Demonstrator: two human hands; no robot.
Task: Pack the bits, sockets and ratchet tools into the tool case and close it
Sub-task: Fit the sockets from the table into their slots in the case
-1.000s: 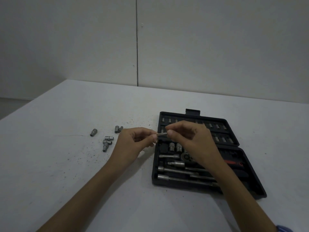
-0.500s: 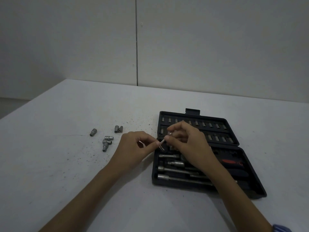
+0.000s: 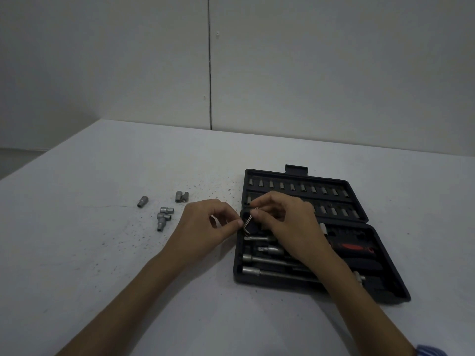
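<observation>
Now both hands (image 3: 205,224) pinch thin bit (image 3: 248,222) over case (image 3: 359,201).

Blk case (image 3: 380,255), red handle (image 3: 356,246), silver sockets (image 3: 164,217).

Open tabletop (image 3: 77,278) lies along the near-left and far sides, giving unobstructed passage up to the loose sockets (image 3: 164,214), which lie scattered left of centre, well apart from the tool case (image 3: 385,283). Access to the case's left edge is blocked by the left hand (image 3: 205,227) and right hand (image 3: 288,227), which meet there over a thin metal piece (image 3: 248,223); the right forearm crosses the lower tray. The upper bit rows (image 3: 298,187) and the case's right end stand uncovered.
</observation>
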